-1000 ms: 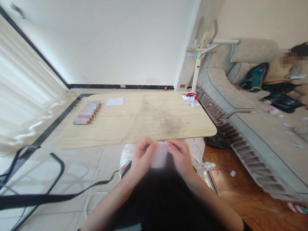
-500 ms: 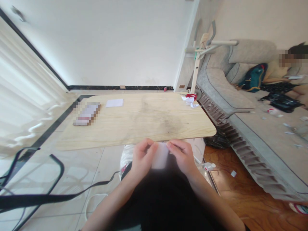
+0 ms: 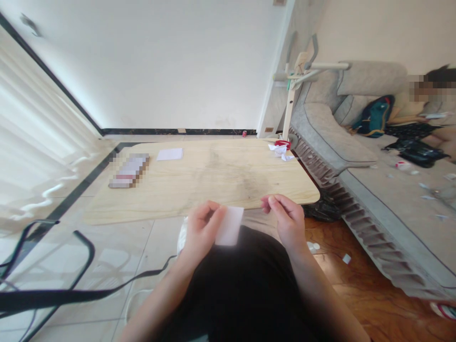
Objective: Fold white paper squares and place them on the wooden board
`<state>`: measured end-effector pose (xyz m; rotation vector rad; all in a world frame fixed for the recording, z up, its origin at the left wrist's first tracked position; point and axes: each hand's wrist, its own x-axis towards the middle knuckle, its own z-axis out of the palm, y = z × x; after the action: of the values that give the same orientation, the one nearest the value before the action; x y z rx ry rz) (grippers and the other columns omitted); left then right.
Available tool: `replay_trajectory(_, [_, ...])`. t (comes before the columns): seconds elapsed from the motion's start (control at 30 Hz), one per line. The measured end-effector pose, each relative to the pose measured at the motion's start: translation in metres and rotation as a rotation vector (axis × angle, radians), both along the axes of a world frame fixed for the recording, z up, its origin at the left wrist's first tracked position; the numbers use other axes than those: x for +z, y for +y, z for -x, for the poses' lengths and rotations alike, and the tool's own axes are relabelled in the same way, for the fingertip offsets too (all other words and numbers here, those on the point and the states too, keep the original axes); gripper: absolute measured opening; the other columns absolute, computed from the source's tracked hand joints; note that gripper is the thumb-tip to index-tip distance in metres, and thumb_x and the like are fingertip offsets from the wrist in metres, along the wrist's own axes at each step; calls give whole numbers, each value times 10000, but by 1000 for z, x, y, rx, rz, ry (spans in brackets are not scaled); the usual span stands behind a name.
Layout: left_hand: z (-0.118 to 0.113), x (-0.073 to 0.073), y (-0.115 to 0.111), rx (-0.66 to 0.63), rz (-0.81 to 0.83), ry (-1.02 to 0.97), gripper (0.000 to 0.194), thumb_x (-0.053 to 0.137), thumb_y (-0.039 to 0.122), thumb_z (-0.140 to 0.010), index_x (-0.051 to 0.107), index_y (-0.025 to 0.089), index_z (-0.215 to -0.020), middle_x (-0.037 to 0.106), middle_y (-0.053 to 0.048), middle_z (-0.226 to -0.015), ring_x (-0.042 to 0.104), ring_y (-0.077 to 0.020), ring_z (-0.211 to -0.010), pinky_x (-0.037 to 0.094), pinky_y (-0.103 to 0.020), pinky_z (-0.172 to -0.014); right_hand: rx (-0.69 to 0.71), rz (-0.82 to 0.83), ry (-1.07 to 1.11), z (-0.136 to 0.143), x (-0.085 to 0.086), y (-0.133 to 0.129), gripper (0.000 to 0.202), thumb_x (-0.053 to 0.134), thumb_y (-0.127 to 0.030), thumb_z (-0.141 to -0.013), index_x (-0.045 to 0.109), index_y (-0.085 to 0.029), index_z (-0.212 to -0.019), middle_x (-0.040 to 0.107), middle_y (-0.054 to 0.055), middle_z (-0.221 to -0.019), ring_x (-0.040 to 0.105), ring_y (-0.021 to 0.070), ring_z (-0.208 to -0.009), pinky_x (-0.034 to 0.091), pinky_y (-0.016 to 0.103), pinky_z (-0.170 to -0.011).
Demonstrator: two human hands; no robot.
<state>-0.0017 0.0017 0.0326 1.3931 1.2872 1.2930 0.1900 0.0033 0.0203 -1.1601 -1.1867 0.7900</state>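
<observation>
My left hand (image 3: 203,228) is closed on a small white sheet of paper (image 3: 231,227), pinching its left edge between thumb and fingers. The paper hangs just off the table's near edge, in front of my dark clothing. To the right, apart from the paper, my right hand (image 3: 287,216) is in the air with loosely curled fingers and nothing in them. On the wooden table (image 3: 199,183) lies a stack of white paper (image 3: 170,154) at the back left. White folded paper pieces (image 3: 281,151) lie at the back right corner, beside red-handled scissors (image 3: 282,143).
A blurred-out rectangular object (image 3: 128,170) lies on the table's left side. A grey sofa (image 3: 359,137) stands to the right, with a person seated on it beside a backpack (image 3: 374,116). A black strap (image 3: 89,292) and a dark metal frame (image 3: 83,247) are at lower left.
My right hand has let go of the paper and moved to the right. My left hand has shifted slightly left with the paper, which now tilts a little.
</observation>
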Motion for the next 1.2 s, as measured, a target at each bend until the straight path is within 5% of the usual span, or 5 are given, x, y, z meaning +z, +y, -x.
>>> replay_trajectory(0.1, [-1,-1,-1,-128,-37,50,248,604,313,-827,608,182,-616,579,12,-587,516,-135,-579,387,-236,-555,139,-4,-44,6,8,-1,193,613,-335,-888,732,-216,-984,725,50,-881,656,215,-832,509,330,-751])
replay_trajectory(0.23, [0,-4,-5,-219,-40,56,255,598,326,-858,628,181,-650,596,6,-607,530,-134,-575,402,-236,-547,365,85,-121,19,11,-7,104,677,-293,-837,724,-209,-877,720,30,-814,649,197,-767,499,307,-704])
replay_trajectory(0.63, [-5,4,-10,-196,87,-73,197,638,344,-830,682,177,-735,654,-5,-654,563,-139,-592,429,-226,-536,335,192,134,29,7,-15,156,709,-318,-803,652,-193,-729,612,-25,-624,521,120,-550,396,237,-521])
replay_trajectory(0.83, [-4,2,-12,-227,198,-357,210,662,365,-807,738,199,-911,732,-43,-845,655,-194,-740,502,-281,-645,437,335,419,26,1,-14,172,767,-302,-733,642,-190,-696,635,-29,-610,532,114,-520,404,236,-509])
replay_trajectory(1.2, [-10,8,-17,-308,371,-684,97,766,238,-734,746,172,-802,725,-29,-760,641,-153,-666,485,-237,-609,539,399,594,31,7,-14,186,809,-268,-680,646,-182,-653,646,-32,-582,536,96,-495,395,216,-479])
